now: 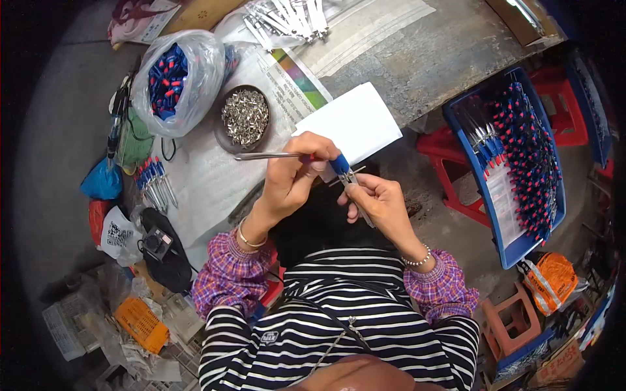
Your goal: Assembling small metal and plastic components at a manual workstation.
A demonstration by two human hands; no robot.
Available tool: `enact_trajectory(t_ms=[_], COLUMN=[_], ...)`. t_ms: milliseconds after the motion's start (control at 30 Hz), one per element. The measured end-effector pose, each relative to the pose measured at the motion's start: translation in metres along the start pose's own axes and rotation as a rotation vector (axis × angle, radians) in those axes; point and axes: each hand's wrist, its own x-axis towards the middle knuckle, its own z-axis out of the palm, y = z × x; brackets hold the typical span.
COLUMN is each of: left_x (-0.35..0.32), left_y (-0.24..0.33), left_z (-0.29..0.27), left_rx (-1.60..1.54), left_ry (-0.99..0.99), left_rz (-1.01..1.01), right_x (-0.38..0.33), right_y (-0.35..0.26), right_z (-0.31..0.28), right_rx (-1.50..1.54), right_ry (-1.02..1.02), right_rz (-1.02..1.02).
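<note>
My left hand [290, 173] is closed, with a slim metal rod [264, 156] sticking out of it to the left. A bit of red shows between its fingers. Its fingertips meet the blue end of a small blue-and-silver metal tool [340, 165]. The silver part of that tool is pinched in my right hand [378, 201], and a thin metal pin [355, 176] crosses there. My fingers hide much of both pieces. Just beyond lies a white sheet [355, 124]. Left of it, a dark bowl [228, 141] holds many small metal pieces.
A clear plastic bag [205, 72] of blue-and-red parts stands at the back left. Silver strips [287, 18] lie at the table's far side. Finished-looking blue-handled tools [155, 182] lie left. At right, a blue crate [505, 251] of similar parts rests on red stools [450, 176].
</note>
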Motion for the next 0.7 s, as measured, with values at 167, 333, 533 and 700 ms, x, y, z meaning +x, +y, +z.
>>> enact_trajectory(t_ms=[167, 333, 533, 700], left_x=[0.006, 0.013, 0.012, 0.017], left_y=[0.000, 0.019, -0.009, 0.012], left_z=[-0.001, 0.003, 0.000, -0.006], left_rx=[-0.129, -0.120, -0.018, -0.199], left_ry=[0.047, 0.120, 0.027, 0.042], left_rz=[0.005, 0.369, -0.002, 0.268], right_x=[0.001, 0.000, 0.001, 0.001], right_y=[0.003, 0.002, 0.000, 0.001], right_z=[-0.001, 0.000, 0.001, 0.002], right_rx=[0.057, 0.011, 0.026, 0.031], right_ry=[0.008, 0.001, 0.012, 0.004], right_rz=[-0.011, -0.015, 0.001, -0.002])
